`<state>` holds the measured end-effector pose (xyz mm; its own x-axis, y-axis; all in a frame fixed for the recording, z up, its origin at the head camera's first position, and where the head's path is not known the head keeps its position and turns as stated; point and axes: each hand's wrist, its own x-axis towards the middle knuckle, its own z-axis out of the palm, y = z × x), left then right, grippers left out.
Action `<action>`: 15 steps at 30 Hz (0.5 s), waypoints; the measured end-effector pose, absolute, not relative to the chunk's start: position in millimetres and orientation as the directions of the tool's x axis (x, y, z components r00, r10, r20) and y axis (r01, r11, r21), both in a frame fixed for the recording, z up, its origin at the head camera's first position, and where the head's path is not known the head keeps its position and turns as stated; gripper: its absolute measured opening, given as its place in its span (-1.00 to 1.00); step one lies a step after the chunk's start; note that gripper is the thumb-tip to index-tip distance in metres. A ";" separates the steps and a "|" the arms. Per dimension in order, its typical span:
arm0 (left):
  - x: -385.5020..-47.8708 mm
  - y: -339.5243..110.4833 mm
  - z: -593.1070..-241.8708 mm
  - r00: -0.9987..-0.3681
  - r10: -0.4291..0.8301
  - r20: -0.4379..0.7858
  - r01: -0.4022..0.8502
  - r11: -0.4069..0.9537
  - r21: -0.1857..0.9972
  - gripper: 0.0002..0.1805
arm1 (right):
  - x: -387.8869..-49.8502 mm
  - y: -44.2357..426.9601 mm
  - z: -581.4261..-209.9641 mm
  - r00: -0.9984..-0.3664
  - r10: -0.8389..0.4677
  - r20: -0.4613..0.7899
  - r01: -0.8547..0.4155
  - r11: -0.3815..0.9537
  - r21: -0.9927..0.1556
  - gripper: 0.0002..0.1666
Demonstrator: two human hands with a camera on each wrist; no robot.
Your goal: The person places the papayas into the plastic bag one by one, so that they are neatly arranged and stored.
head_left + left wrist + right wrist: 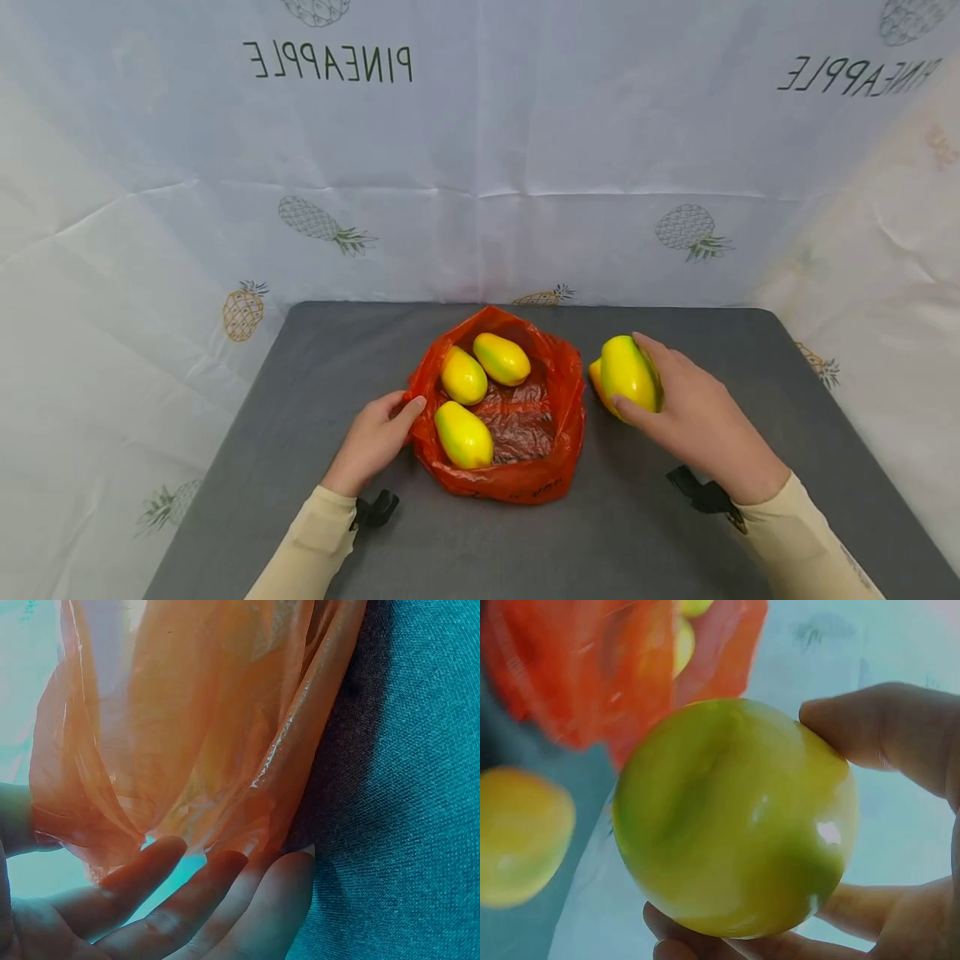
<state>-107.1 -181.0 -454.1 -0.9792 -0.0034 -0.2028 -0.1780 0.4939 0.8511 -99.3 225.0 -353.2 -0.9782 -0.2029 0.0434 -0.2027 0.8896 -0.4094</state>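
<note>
A red plastic bag (517, 482) stands with its mouth spread wide, and three yellow-green papayas (463, 435) lie inside. My left hand (375, 437) pinches the bag's left rim between thumb and fingers; in the left wrist view, the thin film (180, 735) hangs in folds beyond the fingers. To the right of the bag, my right hand (697, 408) grips another papaya (628, 373) above the table, thumb on one side and fingers on the other. Partly hidden behind it, one more papaya (521, 836) lies on the table.
The dark grey table (495, 550) has rounded far corners. Behind it and at both sides hangs a white cloth (480, 150) printed with pineapples. Black straps (705, 493) sit on both wrists over light sleeves.
</note>
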 end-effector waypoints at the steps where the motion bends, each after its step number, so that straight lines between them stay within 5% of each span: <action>1: -107.2 -181.1 -454.1 -0.979 -0.003 -0.203 -0.178 0.494 0.851 -0.61 | -102.2 218.8 -351.2 -0.974 -0.222 0.048 -0.222 0.883 -0.414 0.13; 15: -107.0 -182.3 -454.0 -0.979 0.000 -0.202 -0.176 0.492 0.853 -0.59 | -128.6 147.5 -353.7 -0.919 -0.391 0.043 -0.371 0.824 -0.429 0.02</action>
